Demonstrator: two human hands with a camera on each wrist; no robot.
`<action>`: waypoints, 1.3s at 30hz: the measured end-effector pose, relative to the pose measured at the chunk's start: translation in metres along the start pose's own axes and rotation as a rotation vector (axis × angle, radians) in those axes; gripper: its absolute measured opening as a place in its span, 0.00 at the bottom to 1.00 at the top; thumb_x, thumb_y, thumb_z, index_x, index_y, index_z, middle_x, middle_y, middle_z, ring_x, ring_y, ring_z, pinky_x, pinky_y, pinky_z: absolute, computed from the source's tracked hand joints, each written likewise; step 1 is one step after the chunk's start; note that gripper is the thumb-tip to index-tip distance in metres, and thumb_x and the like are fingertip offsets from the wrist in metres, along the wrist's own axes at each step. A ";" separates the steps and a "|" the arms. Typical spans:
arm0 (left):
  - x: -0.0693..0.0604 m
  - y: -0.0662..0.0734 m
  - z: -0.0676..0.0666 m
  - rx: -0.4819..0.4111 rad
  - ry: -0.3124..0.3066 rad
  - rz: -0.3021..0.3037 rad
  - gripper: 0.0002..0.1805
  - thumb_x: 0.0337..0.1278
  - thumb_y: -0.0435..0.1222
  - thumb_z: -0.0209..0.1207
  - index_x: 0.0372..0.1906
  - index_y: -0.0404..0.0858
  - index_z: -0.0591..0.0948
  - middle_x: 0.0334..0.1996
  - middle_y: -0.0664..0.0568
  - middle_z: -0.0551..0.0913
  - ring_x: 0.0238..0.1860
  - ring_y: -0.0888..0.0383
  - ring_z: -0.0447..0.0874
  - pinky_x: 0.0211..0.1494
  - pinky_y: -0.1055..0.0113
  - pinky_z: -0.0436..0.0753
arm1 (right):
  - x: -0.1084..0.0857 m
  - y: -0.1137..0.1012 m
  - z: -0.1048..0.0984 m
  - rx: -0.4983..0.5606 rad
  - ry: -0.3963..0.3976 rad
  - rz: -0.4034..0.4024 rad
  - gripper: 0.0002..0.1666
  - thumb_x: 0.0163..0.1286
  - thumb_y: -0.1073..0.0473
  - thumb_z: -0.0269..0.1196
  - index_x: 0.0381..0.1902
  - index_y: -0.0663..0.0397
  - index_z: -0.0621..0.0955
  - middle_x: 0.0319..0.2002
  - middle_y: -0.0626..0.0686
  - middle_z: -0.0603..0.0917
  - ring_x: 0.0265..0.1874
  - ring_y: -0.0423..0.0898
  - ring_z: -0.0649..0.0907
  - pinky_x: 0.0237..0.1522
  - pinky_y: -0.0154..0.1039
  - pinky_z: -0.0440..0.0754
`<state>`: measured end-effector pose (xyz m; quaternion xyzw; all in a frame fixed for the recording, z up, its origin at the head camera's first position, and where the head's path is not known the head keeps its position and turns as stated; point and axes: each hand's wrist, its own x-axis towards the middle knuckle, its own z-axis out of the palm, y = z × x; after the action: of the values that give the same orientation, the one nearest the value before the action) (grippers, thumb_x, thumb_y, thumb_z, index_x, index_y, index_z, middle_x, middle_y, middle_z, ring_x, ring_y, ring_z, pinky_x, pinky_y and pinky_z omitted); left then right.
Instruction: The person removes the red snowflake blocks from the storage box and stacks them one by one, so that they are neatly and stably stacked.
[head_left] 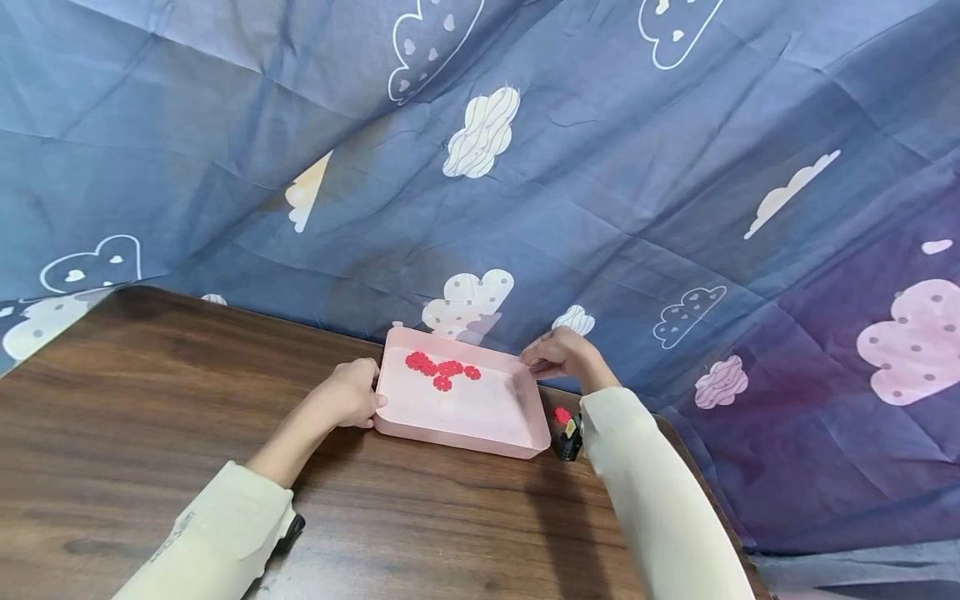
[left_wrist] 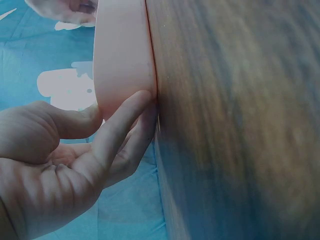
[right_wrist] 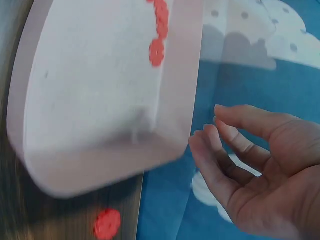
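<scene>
Head view: before us, a pink tray [head_left: 487, 415] lies open-side up at the wooden surface's [head_left: 225, 383] one-o'clock edge, long axis just past nine to just past three. Left wrist view: fingers [left_wrist: 120, 125], hidden overhead, touch its outer wall, the left hand [left_wrist: 70, 167] pinching one end. Right wrist view: the right hand [right_wrist: 267, 187], loosely spread, is at the two-o'clock corner.

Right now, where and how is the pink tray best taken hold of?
The pink tray is probably best gripped by the upright walls at its short ends, from left and right: it is wide and shallow, and the red pieces inside could slide if tilted. The left hand holds one end.
</scene>
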<state>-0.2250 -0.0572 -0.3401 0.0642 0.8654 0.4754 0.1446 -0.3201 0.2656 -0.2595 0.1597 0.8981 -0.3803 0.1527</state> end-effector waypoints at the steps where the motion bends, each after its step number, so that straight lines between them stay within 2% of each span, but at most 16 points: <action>1: 0.000 0.000 0.000 0.001 0.000 -0.002 0.19 0.75 0.25 0.60 0.64 0.21 0.72 0.55 0.28 0.80 0.35 0.53 0.88 0.35 0.69 0.93 | 0.000 -0.003 0.003 0.001 -0.006 -0.003 0.17 0.72 0.68 0.68 0.57 0.69 0.85 0.33 0.51 0.86 0.45 0.50 0.89 0.62 0.47 0.91; 5: 0.003 0.001 0.001 -0.014 -0.001 -0.014 0.20 0.74 0.25 0.60 0.65 0.21 0.72 0.57 0.27 0.79 0.34 0.53 0.88 0.35 0.68 0.94 | 0.000 -0.015 0.019 -0.012 -0.017 -0.011 0.17 0.72 0.68 0.70 0.56 0.69 0.86 0.35 0.52 0.87 0.48 0.52 0.90 0.62 0.48 0.91; 9: 0.003 0.001 0.001 -0.003 0.003 -0.009 0.20 0.74 0.25 0.60 0.64 0.21 0.72 0.57 0.26 0.79 0.33 0.53 0.88 0.33 0.68 0.93 | -0.001 -0.026 0.037 0.004 -0.034 -0.015 0.11 0.69 0.70 0.71 0.48 0.67 0.87 0.35 0.54 0.87 0.39 0.50 0.89 0.57 0.46 0.94; 14: 0.001 0.001 0.001 0.012 -0.002 -0.001 0.20 0.75 0.26 0.60 0.65 0.20 0.72 0.58 0.26 0.79 0.34 0.53 0.87 0.33 0.69 0.93 | 0.001 -0.032 0.059 0.008 -0.085 -0.003 0.03 0.69 0.70 0.71 0.37 0.63 0.86 0.39 0.59 0.89 0.39 0.49 0.87 0.54 0.44 0.94; 19: 0.000 0.000 0.000 0.010 0.003 -0.003 0.21 0.75 0.26 0.60 0.65 0.20 0.72 0.57 0.26 0.79 0.34 0.52 0.87 0.34 0.68 0.93 | 0.002 -0.039 0.081 -0.026 -0.120 -0.017 0.06 0.68 0.70 0.73 0.32 0.61 0.85 0.33 0.57 0.87 0.34 0.46 0.87 0.53 0.43 0.95; 26: 0.002 0.001 0.001 0.019 0.003 -0.004 0.20 0.75 0.26 0.60 0.65 0.21 0.73 0.56 0.28 0.80 0.33 0.53 0.86 0.33 0.69 0.92 | -0.002 -0.047 0.098 -0.069 -0.118 -0.034 0.08 0.65 0.70 0.75 0.34 0.63 0.84 0.27 0.55 0.87 0.30 0.46 0.88 0.57 0.48 0.93; 28: 0.002 0.001 0.002 0.008 0.004 -0.010 0.20 0.75 0.26 0.61 0.64 0.21 0.73 0.56 0.28 0.80 0.34 0.52 0.86 0.34 0.69 0.93 | -0.004 -0.048 0.102 -0.109 -0.104 -0.049 0.12 0.64 0.69 0.76 0.42 0.66 0.85 0.26 0.54 0.86 0.29 0.46 0.88 0.56 0.48 0.94; 30: 0.002 0.001 0.002 0.007 0.006 -0.016 0.20 0.75 0.26 0.61 0.64 0.22 0.73 0.56 0.28 0.79 0.35 0.52 0.86 0.34 0.68 0.93 | -0.003 -0.049 0.107 -0.162 -0.089 -0.066 0.30 0.63 0.68 0.78 0.61 0.69 0.81 0.25 0.54 0.85 0.28 0.46 0.88 0.53 0.47 0.95; 33: 0.002 0.001 0.001 0.007 0.009 -0.022 0.19 0.74 0.26 0.61 0.63 0.22 0.73 0.55 0.29 0.80 0.35 0.52 0.86 0.34 0.68 0.93 | -0.002 -0.050 0.113 -0.270 -0.071 -0.083 0.45 0.61 0.64 0.81 0.72 0.69 0.74 0.25 0.52 0.85 0.26 0.44 0.87 0.50 0.44 0.95; 35: 0.001 0.002 0.001 0.018 0.009 -0.019 0.19 0.74 0.26 0.61 0.63 0.22 0.73 0.55 0.29 0.80 0.34 0.52 0.86 0.33 0.69 0.92 | -0.001 -0.051 0.116 -0.324 -0.071 -0.082 0.40 0.60 0.62 0.82 0.66 0.70 0.78 0.25 0.52 0.85 0.27 0.43 0.86 0.50 0.42 0.95; 37: 0.002 0.002 0.001 0.021 0.011 -0.017 0.19 0.75 0.26 0.61 0.64 0.22 0.73 0.55 0.29 0.80 0.33 0.53 0.86 0.33 0.69 0.92 | -0.001 -0.052 0.118 -0.370 -0.073 -0.076 0.25 0.60 0.61 0.82 0.49 0.69 0.84 0.25 0.51 0.86 0.27 0.43 0.87 0.51 0.41 0.95; 39: 0.001 0.002 0.002 0.017 0.013 -0.019 0.20 0.75 0.26 0.61 0.64 0.22 0.73 0.56 0.29 0.80 0.33 0.54 0.85 0.33 0.70 0.92 | -0.001 -0.052 0.120 -0.394 -0.079 -0.069 0.20 0.60 0.61 0.82 0.42 0.66 0.85 0.25 0.51 0.86 0.27 0.43 0.87 0.52 0.40 0.94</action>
<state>-0.2259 -0.0545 -0.3393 0.0541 0.8710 0.4670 0.1428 -0.3218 0.1436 -0.3058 0.0806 0.9534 -0.2083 0.2029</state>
